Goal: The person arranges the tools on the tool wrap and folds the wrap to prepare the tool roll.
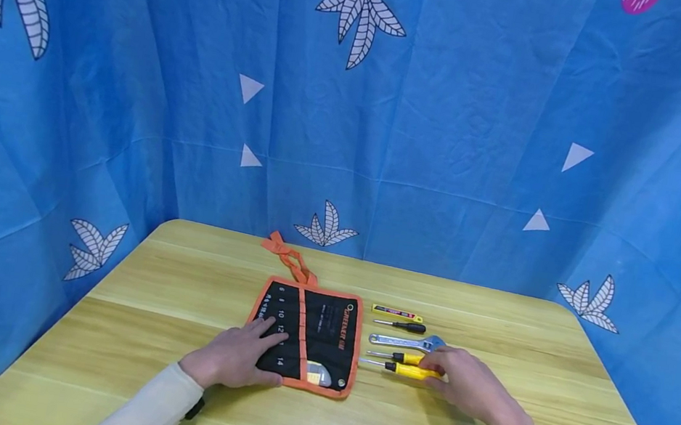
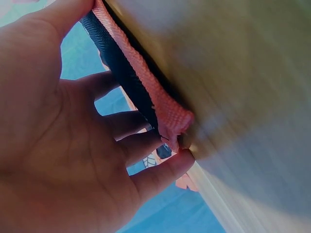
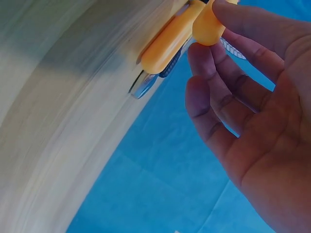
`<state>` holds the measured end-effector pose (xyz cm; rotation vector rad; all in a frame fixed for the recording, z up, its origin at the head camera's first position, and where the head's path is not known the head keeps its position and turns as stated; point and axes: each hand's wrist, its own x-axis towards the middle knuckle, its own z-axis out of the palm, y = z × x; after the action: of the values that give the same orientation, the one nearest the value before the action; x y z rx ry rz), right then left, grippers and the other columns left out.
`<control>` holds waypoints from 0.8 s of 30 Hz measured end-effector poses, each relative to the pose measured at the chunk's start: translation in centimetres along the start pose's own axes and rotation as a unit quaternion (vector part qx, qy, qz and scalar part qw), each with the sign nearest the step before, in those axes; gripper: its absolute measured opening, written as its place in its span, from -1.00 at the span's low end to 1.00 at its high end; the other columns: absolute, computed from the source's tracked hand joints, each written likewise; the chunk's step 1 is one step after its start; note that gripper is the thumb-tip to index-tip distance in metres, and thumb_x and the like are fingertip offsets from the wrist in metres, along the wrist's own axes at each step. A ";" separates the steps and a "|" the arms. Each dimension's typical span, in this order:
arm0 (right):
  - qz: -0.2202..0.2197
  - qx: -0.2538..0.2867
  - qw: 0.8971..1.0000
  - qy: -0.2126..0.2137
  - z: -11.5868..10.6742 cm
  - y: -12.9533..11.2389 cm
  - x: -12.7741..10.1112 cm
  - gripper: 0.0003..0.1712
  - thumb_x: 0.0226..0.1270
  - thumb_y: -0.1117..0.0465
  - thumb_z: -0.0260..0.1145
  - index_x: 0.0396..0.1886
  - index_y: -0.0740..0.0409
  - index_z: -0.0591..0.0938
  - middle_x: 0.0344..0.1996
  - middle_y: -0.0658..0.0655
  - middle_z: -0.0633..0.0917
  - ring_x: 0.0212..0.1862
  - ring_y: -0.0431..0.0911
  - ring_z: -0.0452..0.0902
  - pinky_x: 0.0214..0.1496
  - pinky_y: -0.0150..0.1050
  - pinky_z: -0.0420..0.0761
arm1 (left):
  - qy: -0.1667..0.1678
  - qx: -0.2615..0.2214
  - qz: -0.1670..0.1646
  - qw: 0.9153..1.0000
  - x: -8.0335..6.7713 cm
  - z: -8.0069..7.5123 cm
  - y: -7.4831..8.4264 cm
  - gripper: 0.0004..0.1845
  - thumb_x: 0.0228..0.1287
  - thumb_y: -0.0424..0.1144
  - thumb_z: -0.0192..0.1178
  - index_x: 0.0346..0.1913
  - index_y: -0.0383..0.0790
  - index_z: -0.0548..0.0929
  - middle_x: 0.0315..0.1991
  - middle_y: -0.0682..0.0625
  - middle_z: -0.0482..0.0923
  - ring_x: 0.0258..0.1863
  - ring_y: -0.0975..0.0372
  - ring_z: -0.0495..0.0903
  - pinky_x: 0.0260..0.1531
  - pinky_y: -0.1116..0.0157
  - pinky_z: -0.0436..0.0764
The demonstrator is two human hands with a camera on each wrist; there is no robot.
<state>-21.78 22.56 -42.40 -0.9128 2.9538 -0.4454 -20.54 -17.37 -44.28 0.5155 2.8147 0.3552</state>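
Observation:
A black tool pouch (image 1: 331, 321) with orange trim lies flat on the table, a utility knife (image 1: 318, 374) showing in one pocket. My left hand (image 1: 236, 355) rests on its left side with fingers extended; the left wrist view shows the fingers (image 2: 165, 172) along the orange edging (image 2: 146, 82). To the right of the pouch, my right hand (image 1: 475, 391) pinches the end of the nearer yellow-handled screwdriver (image 1: 412, 372) between thumb and fingers. In the right wrist view this yellow handle (image 3: 206, 29) is raised off the table. Another yellow-handled screwdriver (image 1: 404, 358) lies just behind it.
Behind the screwdrivers lie an adjustable wrench (image 1: 403, 342), a small black-handled screwdriver (image 1: 409, 327) and a narrow yellow tool or case (image 1: 396, 313). An orange tie strap (image 1: 290, 256) trails from the pouch's far edge. Blue curtains (image 1: 461, 113) stand around the wooden table (image 1: 497, 317).

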 end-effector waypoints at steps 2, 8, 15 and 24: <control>-0.007 -0.001 1.000 0.005 0.0 -0.3 0.2 -0.81 0.24 0.31 0.50 -0.17 -0.01 0.79 -0.26 -0.13 0.71 -0.28 -0.30 0.56 -0.24 -0.27 0.65 | 0.000 0.001 0.000 1.000 0.0 0.0 0.0 -0.13 0.24 0.33 0.30 0.52 -0.01 0.40 0.59 -0.23 0.15 0.56 -0.15 0.17 0.37 -0.22 0.34; -0.031 -0.009 0.999 0.023 0.3 -0.9 1.1 -0.81 0.26 0.31 0.48 -0.16 0.00 0.79 -0.24 -0.12 0.72 -0.21 -0.24 0.60 -0.20 -0.24 0.66 | 0.002 0.001 -0.001 1.000 0.0 0.0 -0.1 -0.14 0.24 0.33 0.31 0.51 0.00 0.41 0.58 -0.23 0.16 0.56 -0.15 0.17 0.37 -0.21 0.35; -0.030 0.000 0.999 0.017 1.1 -2.3 2.8 -0.82 0.28 0.31 0.48 -0.15 0.01 0.80 -0.22 -0.10 0.74 -0.24 -0.26 0.59 -0.21 -0.26 0.66 | -0.004 0.003 -0.002 1.000 0.2 0.1 -0.1 -0.13 0.24 0.34 0.30 0.52 0.00 0.40 0.59 -0.22 0.15 0.56 -0.15 0.16 0.38 -0.21 0.33; -0.034 -0.003 0.999 0.012 1.4 -4.7 4.8 -0.84 0.28 0.29 0.49 -0.15 0.06 0.81 -0.22 -0.05 0.73 -0.30 -0.27 0.57 -0.25 -0.32 0.65 | -0.005 0.007 -0.006 1.000 0.3 0.1 0.0 -0.12 0.24 0.36 0.29 0.52 0.01 0.40 0.59 -0.21 0.14 0.57 -0.13 0.15 0.39 -0.20 0.33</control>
<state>-23.07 15.83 -42.09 -1.0191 2.9539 -0.4529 -20.74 -17.28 -44.47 0.5015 2.8113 0.3286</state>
